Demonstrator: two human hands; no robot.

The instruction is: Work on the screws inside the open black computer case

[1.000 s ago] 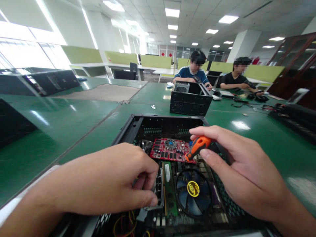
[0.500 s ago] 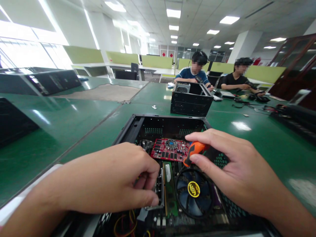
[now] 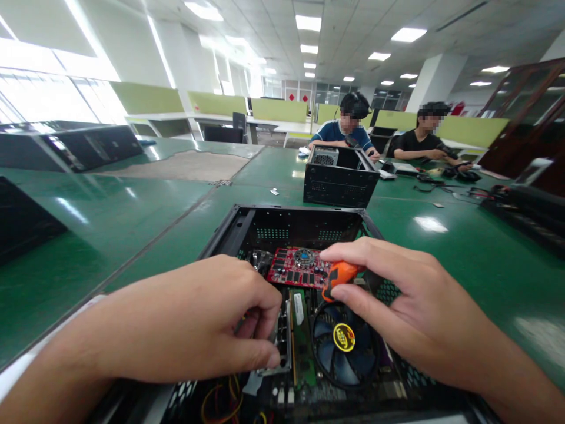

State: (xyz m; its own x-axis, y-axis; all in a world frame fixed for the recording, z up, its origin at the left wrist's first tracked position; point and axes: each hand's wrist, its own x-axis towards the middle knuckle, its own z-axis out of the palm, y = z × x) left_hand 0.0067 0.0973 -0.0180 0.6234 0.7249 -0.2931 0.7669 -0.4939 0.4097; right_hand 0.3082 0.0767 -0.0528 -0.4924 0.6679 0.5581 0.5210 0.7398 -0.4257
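Note:
In the head view, an open black computer case (image 3: 265, 219) lies before me. My right hand (image 3: 397, 306) pinches the orange-and-black handle of a screwdriver (image 3: 339, 277) between thumb and fingers, over the inside of the case. Its shaft cannot be seen. Behind the handle is a red graphics card (image 3: 291, 277); below it sits a round cooling fan (image 3: 344, 359) with a yellow label. My left hand (image 3: 220, 324) is closed, fingers curled down beside a metal bracket (image 3: 285, 341); what they grip is hidden. A green memory stick (image 3: 300, 330) stands between bracket and fan.
Another black case (image 3: 339, 185) stands farther back on the green table (image 3: 185, 253). Two people (image 3: 344, 129) sit beyond it. More case parts (image 3: 88, 147) lie at the left; cables (image 3: 441, 182) and dark equipment are at the right. Loose wires (image 3: 223, 400) hang inside the near case.
My right hand has lowered slightly and tipped the screwdriver handle flatter, moving a little left. The fan's label appears turned. My left hand has stayed nearly in place.

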